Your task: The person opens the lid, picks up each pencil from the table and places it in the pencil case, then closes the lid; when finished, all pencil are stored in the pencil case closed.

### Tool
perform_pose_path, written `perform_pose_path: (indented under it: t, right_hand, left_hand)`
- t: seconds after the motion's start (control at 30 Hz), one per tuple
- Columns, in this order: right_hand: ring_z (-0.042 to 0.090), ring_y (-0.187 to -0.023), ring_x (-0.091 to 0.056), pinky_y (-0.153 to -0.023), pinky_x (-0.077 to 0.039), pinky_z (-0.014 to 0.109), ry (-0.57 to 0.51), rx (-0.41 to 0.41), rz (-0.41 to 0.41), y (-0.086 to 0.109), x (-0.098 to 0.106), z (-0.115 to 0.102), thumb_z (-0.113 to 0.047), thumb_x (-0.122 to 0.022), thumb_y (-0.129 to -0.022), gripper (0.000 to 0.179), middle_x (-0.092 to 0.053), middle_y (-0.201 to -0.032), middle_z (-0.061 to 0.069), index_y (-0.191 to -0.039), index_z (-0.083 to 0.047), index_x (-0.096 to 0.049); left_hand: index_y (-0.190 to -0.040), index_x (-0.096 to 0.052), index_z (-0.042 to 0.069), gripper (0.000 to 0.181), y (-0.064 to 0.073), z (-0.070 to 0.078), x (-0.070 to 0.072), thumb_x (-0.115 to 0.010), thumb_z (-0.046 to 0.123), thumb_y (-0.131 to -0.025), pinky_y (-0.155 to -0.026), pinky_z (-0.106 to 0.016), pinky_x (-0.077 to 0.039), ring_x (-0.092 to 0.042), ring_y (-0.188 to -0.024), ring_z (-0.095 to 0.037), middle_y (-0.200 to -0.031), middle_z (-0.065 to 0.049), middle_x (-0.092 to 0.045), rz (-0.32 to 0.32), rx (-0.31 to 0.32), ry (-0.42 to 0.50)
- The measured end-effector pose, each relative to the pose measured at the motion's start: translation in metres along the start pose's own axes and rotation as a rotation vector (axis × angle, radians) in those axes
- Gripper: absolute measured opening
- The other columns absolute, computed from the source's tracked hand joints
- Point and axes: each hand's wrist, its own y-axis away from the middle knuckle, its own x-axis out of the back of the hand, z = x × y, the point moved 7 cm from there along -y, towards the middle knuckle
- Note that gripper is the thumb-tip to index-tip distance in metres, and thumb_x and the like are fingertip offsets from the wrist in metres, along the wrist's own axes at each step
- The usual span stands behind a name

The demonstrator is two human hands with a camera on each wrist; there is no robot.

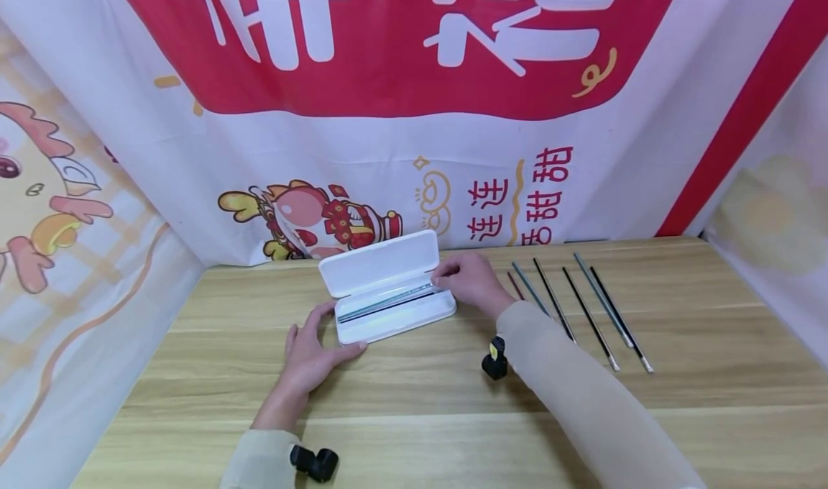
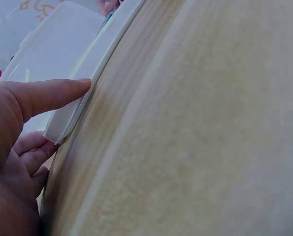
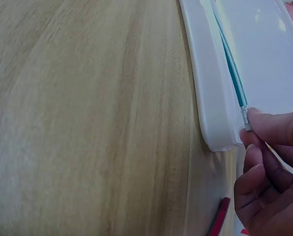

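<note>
A white pencil case [image 1: 396, 325] stands with its lid [image 1: 382, 262] raised on the wooden table. My left hand [image 1: 313, 359] grips the case's left end, thumb [image 2: 62, 96] on the front edge and fingers behind the corner. Over the case's right end, my right hand [image 1: 467, 277] pinches a teal pencil [image 3: 236, 81] at its ferrule and eraser end. The pencil lies slanted along the inside of the case. Beneath it in the head view, a dark pencil [image 1: 414, 298] is partly visible in the tray; its right end is hidden by the hand.
Right of the case, several pencils lie spread on the table [image 1: 414, 439], among them a blue-grey pencil [image 1: 601, 298], a black pencil [image 1: 621, 316] and a red pencil [image 3: 218, 216]. My right forearm [image 1: 569, 381] covers some of their lower ends. A printed cloth [image 1: 362, 144] hangs behind the table.
</note>
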Motion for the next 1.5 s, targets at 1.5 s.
perform_pose_path:
  t: [1.5]
  right_hand:
    - [0.018, -0.106, -0.066, -0.095, -0.061, 0.035, 0.29, 0.144, -0.031, 0.003, -0.025, -0.017, -0.019, -0.07, -0.106, 0.018, -0.072, -0.117, 0.001, -0.119, -0.016, -0.081]
  left_hand:
    - [-0.165, -0.037, 0.031, 0.098, 0.0, -0.001, 0.0, -0.092, 0.039, -0.085, -0.129, -0.08, 0.007, 0.018, -0.165, -0.05, -0.182, -0.008, -0.021, -0.014, 0.007, 0.022]
